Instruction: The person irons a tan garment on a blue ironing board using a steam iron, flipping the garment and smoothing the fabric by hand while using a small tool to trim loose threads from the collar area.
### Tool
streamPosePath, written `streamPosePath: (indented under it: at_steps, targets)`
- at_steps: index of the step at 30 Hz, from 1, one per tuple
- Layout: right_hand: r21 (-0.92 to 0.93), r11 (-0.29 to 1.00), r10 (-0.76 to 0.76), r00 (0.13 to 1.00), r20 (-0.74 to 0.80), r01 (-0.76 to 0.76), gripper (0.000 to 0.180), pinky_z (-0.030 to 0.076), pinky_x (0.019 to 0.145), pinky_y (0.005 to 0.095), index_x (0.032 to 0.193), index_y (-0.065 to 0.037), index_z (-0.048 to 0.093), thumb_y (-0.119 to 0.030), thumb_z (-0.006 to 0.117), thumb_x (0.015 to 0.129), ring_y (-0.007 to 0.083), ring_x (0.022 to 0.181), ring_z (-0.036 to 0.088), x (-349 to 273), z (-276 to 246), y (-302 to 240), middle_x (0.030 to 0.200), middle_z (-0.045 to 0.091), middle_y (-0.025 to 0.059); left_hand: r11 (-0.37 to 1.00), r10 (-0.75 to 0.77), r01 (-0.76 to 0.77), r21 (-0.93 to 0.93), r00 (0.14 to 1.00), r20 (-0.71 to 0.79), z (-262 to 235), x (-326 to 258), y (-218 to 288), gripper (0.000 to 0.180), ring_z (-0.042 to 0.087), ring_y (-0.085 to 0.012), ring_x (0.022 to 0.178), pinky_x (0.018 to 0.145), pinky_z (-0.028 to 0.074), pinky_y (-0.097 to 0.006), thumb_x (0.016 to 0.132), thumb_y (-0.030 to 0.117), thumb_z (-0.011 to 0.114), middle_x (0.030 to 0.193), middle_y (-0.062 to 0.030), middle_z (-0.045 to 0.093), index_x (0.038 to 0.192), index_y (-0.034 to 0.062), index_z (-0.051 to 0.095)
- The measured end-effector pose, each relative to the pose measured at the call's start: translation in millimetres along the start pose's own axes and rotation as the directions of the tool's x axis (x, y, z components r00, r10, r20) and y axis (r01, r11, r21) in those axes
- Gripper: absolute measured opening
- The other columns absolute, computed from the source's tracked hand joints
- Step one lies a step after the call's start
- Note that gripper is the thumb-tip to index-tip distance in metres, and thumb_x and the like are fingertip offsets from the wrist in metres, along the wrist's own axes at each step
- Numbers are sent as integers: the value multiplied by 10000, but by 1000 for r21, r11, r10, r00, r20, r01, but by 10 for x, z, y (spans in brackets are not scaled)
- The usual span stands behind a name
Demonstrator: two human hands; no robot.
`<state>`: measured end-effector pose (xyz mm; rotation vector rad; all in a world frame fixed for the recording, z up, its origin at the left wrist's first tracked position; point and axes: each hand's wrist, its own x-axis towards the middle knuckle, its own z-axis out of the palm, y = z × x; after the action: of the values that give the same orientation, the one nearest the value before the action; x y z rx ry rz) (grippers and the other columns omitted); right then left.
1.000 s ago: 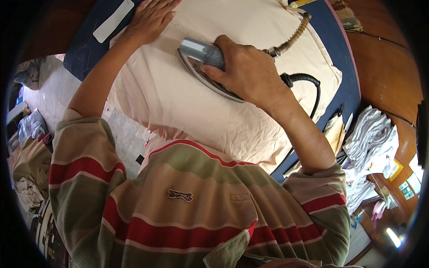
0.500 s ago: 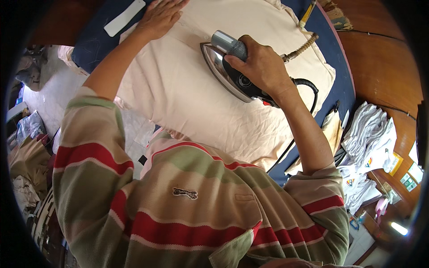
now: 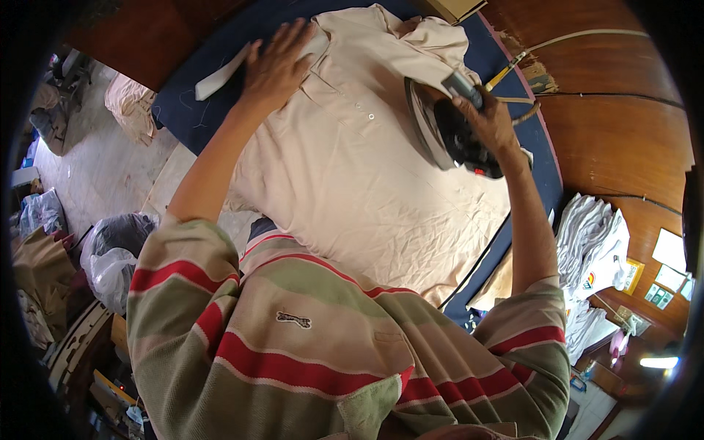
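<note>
A cream polo shirt (image 3: 352, 198) with a short button placket is spread over the dark blue ironing table (image 3: 187, 110). Its lower part shows wrinkles. My left hand (image 3: 275, 70) lies by the shirt's upper left edge, fingers spread, next to a narrow white strip (image 3: 220, 79). My right hand (image 3: 488, 121) is wrapped round the handle of a steam iron (image 3: 458, 136) over the right side of the shirt. The iron looks tilted, with its metal edge facing left; whether it touches the cloth I cannot tell.
A hose (image 3: 579, 33) and a black cord (image 3: 477, 257) run along the right of the table. White shirts (image 3: 590, 242) are stacked at the right. Bags (image 3: 117, 257) and cloth (image 3: 128, 106) lie on the floor at left. A cardboard box (image 3: 455, 7) sits at the far edge.
The iron has moved right, off the middle of the shirt, in my right hand. My left hand has its fingers more spread. The view has shifted, showing more of the shirt's top.
</note>
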<state>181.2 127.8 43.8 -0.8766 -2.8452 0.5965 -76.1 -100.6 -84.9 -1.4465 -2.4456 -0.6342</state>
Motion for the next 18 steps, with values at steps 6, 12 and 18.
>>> streamPosePath:
  at_steps: [6,12,18]
  targets:
    - [-59,985,-143,962,233,161,615,479,667,346,1099,25,588,-517,621,809,245,698,601,622,63,-551,770,636,168,944,-7,5,-331,1000,-5,-365,-718,-115,405,419,-203,1245,995,288,-434,862,192,514,1314,-29,496,1265,155,513]
    - [-33,966,-241,941,237,256,757,506,741,343,1088,-24,603,-683,589,717,264,783,663,968,370,-698,776,653,188,980,-195,198,-23,976,95,-282,-832,-56,297,494,-189,1105,971,291,-439,812,218,576,1171,-4,560,1102,161,604]
    - [-24,954,-278,911,305,299,731,498,769,352,1086,-16,593,-657,592,734,276,813,652,1098,474,-814,814,653,186,949,-285,288,126,957,-45,-185,-859,-139,264,494,-207,1053,923,317,-451,778,314,620,1120,1,548,970,134,625]
